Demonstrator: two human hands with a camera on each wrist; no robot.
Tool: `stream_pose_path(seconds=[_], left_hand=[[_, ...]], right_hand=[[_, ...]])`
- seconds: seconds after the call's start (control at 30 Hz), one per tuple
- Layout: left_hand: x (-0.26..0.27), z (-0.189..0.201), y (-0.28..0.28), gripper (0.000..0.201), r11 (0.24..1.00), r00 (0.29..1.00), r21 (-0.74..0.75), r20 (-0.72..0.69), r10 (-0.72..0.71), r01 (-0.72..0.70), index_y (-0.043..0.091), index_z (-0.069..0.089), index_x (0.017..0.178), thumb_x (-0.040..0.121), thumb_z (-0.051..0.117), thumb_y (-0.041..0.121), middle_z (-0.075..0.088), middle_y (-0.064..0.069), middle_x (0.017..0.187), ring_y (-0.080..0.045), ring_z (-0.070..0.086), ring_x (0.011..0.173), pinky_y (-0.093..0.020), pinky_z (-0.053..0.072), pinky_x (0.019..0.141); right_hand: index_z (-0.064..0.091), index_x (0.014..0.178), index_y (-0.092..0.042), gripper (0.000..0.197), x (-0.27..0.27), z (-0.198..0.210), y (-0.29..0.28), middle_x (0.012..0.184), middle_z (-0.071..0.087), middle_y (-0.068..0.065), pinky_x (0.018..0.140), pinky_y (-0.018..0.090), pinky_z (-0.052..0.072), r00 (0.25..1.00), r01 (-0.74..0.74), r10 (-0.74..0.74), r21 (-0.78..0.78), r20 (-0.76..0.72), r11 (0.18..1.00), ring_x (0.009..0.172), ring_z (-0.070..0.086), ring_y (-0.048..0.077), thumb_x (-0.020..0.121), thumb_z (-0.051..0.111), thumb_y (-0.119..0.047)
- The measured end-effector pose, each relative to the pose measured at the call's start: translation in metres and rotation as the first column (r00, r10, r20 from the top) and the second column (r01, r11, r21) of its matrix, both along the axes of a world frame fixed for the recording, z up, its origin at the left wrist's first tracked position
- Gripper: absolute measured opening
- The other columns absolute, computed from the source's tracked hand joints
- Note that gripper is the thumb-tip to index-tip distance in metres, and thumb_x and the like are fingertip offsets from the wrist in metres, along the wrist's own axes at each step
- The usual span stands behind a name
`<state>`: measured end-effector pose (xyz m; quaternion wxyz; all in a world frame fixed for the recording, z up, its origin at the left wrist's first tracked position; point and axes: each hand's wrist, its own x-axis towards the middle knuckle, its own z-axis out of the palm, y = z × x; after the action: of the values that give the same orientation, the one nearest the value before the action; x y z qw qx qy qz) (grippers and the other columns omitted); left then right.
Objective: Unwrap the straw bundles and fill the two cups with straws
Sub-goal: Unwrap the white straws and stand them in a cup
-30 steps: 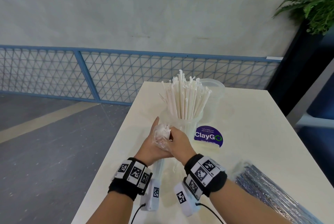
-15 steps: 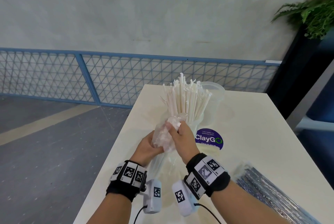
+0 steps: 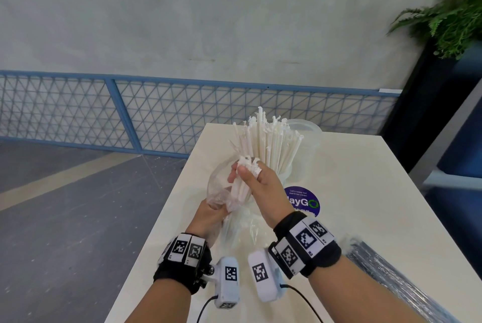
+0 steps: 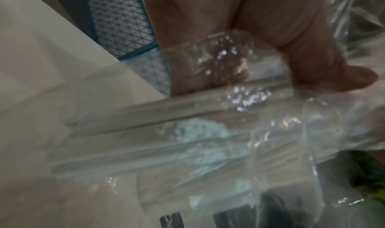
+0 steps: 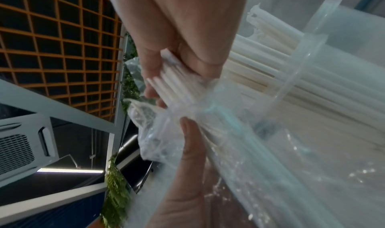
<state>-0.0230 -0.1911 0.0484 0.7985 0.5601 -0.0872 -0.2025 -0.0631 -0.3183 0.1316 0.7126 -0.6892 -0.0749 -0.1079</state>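
My right hand grips the top ends of a bundle of white straws, also seen in the right wrist view. Lower down, my left hand pinches the clear plastic wrapper, bunched below the bare straw tops. The rest of the bundle still lies inside the wrapper, slanting down to the table. Just behind my hands stands a clear cup packed with upright white straws. A second clear cup stands behind it; I see nothing in it.
The white table carries a purple round sticker right of the cups. A wrapped bundle of dark straws lies at the near right. The table's left edge drops to grey floor; a blue mesh fence runs behind.
My right hand has risen with the straw tops, which now stick out of the wrapper. My left hand has drawn the bunched wrapper down along the bundle.
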Motion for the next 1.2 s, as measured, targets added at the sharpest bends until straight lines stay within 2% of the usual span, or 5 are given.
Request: stream_pose_path(seconds=[0.23,0.37,0.57,0.87,1.2], left_hand=[[0.003,-0.008,0.007,0.069,0.992,0.999,0.125,-0.034,0.031,-0.027,0.002,0.057,0.077,0.035,0.09,0.047,0.07,0.001,0.077,-0.011,0.061,0.061,-0.026,0.047,0.053],[0.002,-0.02,0.019,0.066,0.994,0.986,0.072,-0.14,0.096,-0.087,0.016,0.069,0.092,0.035,0.091,0.042,0.068,0.002,0.08,-0.011,0.065,0.071,-0.028,0.054,0.068],[-0.003,-0.024,0.026,0.003,0.971,0.947,0.083,-0.219,0.237,-0.224,0.013,0.058,0.088,0.086,0.06,0.015,0.064,-0.007,0.091,-0.021,0.06,0.086,-0.034,0.048,0.073],[-0.002,-0.028,0.024,0.013,0.959,0.935,-0.001,-0.222,0.276,-0.284,0.012,0.056,0.1,0.093,0.048,0.02,0.063,-0.011,0.112,-0.028,0.054,0.11,-0.041,0.051,0.081],[-0.004,-0.037,0.026,0.095,0.956,0.939,-0.063,-0.217,0.267,-0.286,0.014,0.06,0.102,0.026,0.084,0.065,0.066,-0.007,0.102,-0.022,0.06,0.093,-0.037,0.056,0.075]], right_hand=[[0.056,0.069,-0.033,0.028,0.019,0.035,-0.022,0.071,0.056,-0.004,0.078,0.042,0.044,0.925,0.341,-0.362,0.166,0.114,0.925,0.074,0.054,0.02,0.095,0.045,-0.029],[0.047,0.078,-0.015,0.023,0.032,0.065,-0.044,0.063,0.053,-0.005,0.064,0.021,0.044,0.846,0.477,-0.509,0.203,0.156,0.855,0.057,0.051,0.007,0.099,0.039,-0.02],[0.043,0.079,-0.026,0.019,0.046,0.099,-0.056,0.063,0.052,-0.011,0.072,0.042,0.043,0.746,0.542,-0.573,0.193,0.339,0.818,0.066,0.048,0.021,0.097,0.039,-0.026],[0.05,0.11,-0.006,0.021,0.06,0.05,-0.042,0.082,0.061,-0.011,0.056,0.006,0.035,0.839,0.518,-0.434,-0.24,0.327,0.821,0.057,0.052,-0.011,0.098,0.04,-0.021],[0.046,0.117,-0.009,0.022,0.069,0.015,-0.046,0.097,0.066,0.004,0.06,0.019,0.034,0.916,0.4,-0.375,-0.426,0.145,0.812,0.055,0.048,-0.007,0.096,0.045,-0.017]])
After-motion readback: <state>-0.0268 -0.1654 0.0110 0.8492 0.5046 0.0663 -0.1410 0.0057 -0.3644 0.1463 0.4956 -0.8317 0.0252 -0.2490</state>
